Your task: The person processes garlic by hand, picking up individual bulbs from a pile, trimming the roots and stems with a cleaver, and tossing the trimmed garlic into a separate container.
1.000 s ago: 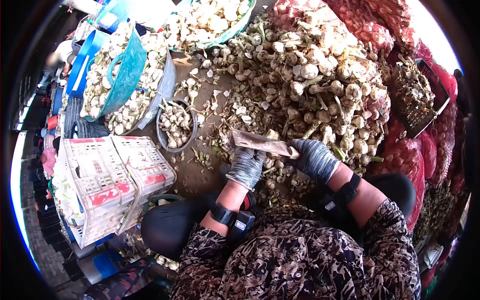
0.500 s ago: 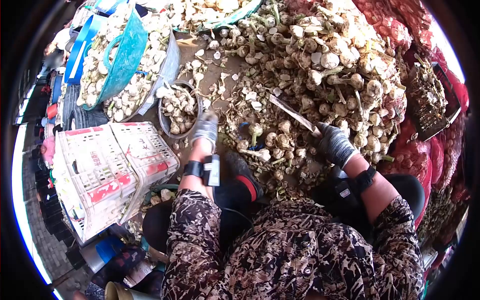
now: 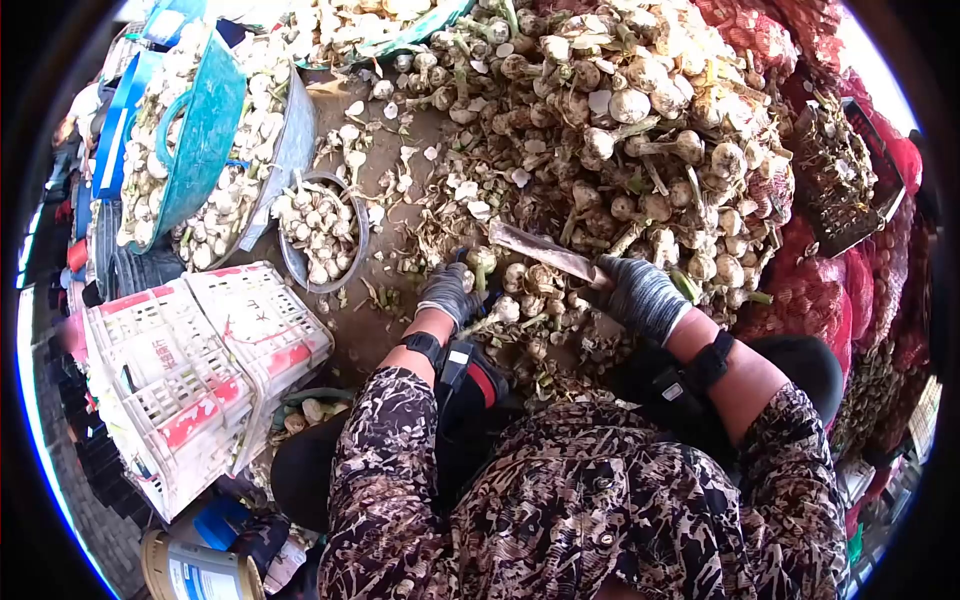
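My right hand (image 3: pixel 645 297), in a grey knit glove, is closed around the handle end of a long, flat, dirty knife (image 3: pixel 545 252) pointing up and left over the garlic. My left hand (image 3: pixel 450 293), gloved alike, is low at the near edge of the heap. Its fingers are closed around the side of a garlic bulb (image 3: pixel 481 261) with a stem; part of the grip is hidden. Several loose garlic bulbs (image 3: pixel 530 285) lie between my hands. The large heap of stemmed garlic (image 3: pixel 640 110) rises beyond them.
A round tub (image 3: pixel 362 245) of trimmed bulbs stands left, near a white plastic crate (image 3: pixel 200 370). Behind are a teal basket (image 3: pixel 205 140) and a grey basin (image 3: pixel 292 150) with garlic. Red mesh sacks (image 3: pixel 815 290) and a dark crate (image 3: pixel 885 205) line the right.
My left hand has moved from beside the round tub right and down to the garlic bulb. My right hand still holds the knife. The whole view has shifted slightly left.
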`<state>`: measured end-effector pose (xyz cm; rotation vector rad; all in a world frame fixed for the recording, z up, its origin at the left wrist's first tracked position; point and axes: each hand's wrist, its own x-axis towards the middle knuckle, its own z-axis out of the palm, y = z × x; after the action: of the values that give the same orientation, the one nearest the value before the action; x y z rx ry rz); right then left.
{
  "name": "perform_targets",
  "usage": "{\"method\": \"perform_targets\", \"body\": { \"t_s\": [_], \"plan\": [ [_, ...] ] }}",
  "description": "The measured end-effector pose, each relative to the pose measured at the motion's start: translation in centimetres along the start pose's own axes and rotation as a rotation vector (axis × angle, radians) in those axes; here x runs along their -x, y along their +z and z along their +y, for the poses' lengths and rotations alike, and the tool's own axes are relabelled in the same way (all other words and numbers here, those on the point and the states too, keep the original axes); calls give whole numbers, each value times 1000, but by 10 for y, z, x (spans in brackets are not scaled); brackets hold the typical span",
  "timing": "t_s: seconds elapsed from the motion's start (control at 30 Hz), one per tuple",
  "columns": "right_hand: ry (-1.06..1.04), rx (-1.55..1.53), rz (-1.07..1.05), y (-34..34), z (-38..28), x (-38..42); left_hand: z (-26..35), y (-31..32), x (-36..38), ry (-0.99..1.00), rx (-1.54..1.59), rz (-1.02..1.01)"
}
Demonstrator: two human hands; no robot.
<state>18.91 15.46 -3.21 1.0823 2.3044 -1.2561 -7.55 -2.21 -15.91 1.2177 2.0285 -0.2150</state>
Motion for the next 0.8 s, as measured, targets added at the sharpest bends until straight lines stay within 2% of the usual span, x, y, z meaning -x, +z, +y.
{"method": "perform_targets", "body": {
  "t_s": [0.03, 0.1, 0.17, 0.2, 0.23, 0.3, 0.33, 0.37, 0.4, 0.5, 0.57, 0.67, 0.73, 0.8],
  "plan": [
    [-24, 6, -5, -3, -6, 3, 3, -10, 4, -22, 319, 113],
    [-36, 40, -16, -7, -16, 5, 18, -25, 10, 9, 735, 86],
    [-86, 54, 7, -11, -24, 9, 16, -11, 3, 151, 967, 143],
    [-119, 45, 23, -12, -27, 11, 18, -7, 2, 220, 1071, 143],
    [-152, 37, 39, -14, -29, 13, 47, -38, 32, 294, 1335, 21],
    [-239, 2, 74, -11, -28, 18, 69, -58, 53, 526, 920, 161],
    [-267, 44, 88, -11, -31, 22, 67, -57, 49, 709, 363, 334],
    [-296, 86, 101, -12, -35, 27, 65, -55, 45, 830, -162, 619],
    [-323, 99, 74, -16, -39, 32, 62, -48, 50, 753, 28, 497],
    [-384, 141, 85, -13, -39, 42, 51, -22, 57, 799, 125, 525],
    [-385, 161, 86, -16, -41, 49, 55, -13, 59, 808, -14, 667],
    [-391, 196, 76, -20, -43, 57, 63, -18, 68, 683, 55, 441],
    [-397, 218, 77, -17, -42, 60, 70, -21, 73, 614, 12, 366],
    [-400, 207, 93, -18, -41, 65, 73, -22, 79, 669, 176, 470]
  ]
}}
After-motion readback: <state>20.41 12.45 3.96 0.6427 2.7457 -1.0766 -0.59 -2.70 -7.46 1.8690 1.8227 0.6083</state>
